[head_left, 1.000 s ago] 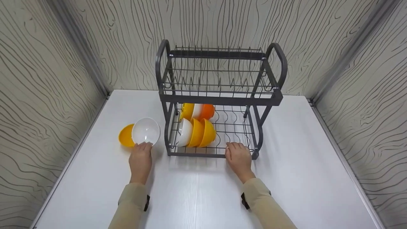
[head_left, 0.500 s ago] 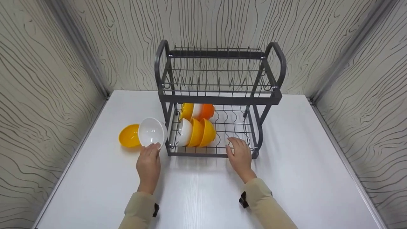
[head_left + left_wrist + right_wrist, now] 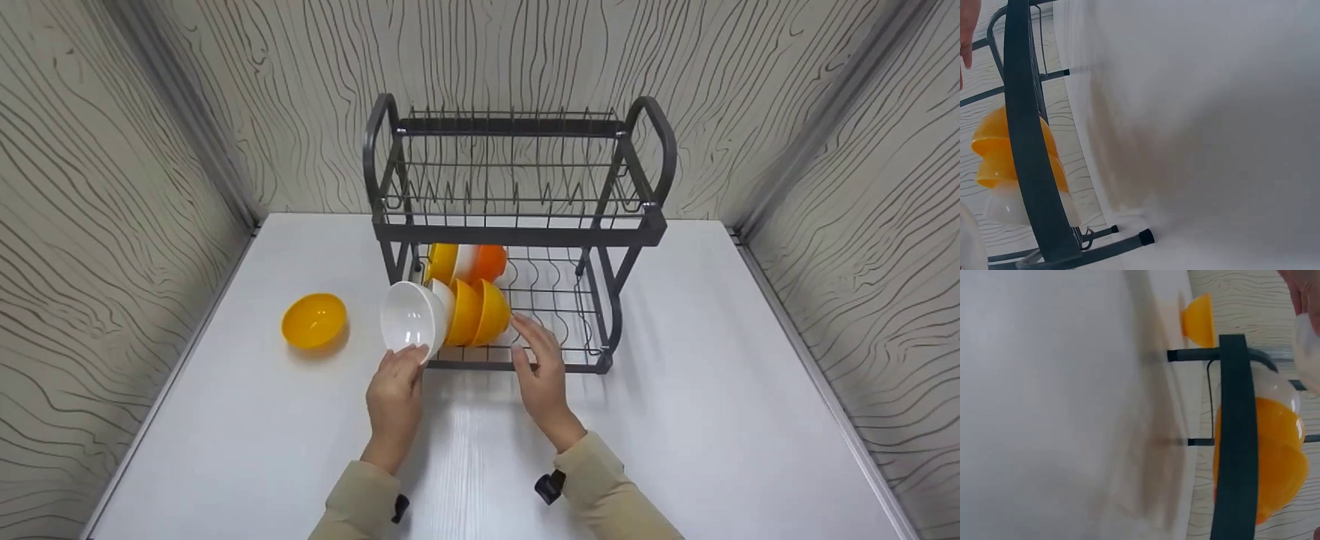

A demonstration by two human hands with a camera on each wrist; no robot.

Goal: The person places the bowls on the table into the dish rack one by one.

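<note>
My left hand [image 3: 397,397] pinches the near rim of a white bowl [image 3: 409,319], tilted with its inside toward me, at the rack's front left corner. Behind it on the lower tier of the dark dish rack [image 3: 517,237], another white bowl [image 3: 442,296] and two yellow bowls [image 3: 491,315] stand on edge, nested in a row. My right hand [image 3: 544,375] holds nothing; its fingers reach toward the right-hand yellow bowl, and I cannot tell if they touch it. In the right wrist view the held white bowl [image 3: 1306,354] hangs beside the row.
A single yellow bowl [image 3: 315,321] sits on the white table [image 3: 225,420] left of the rack. Farther back on the lower tier are a yellow bowl [image 3: 441,262], a white one and an orange bowl [image 3: 489,262]. The upper tier's wires [image 3: 517,195] overhang them.
My left hand has lifted the white bowl off the yellow bowl's side and carried it right to the rack. My right hand has left the rack's front bar and moved left, its fingers straightening.
</note>
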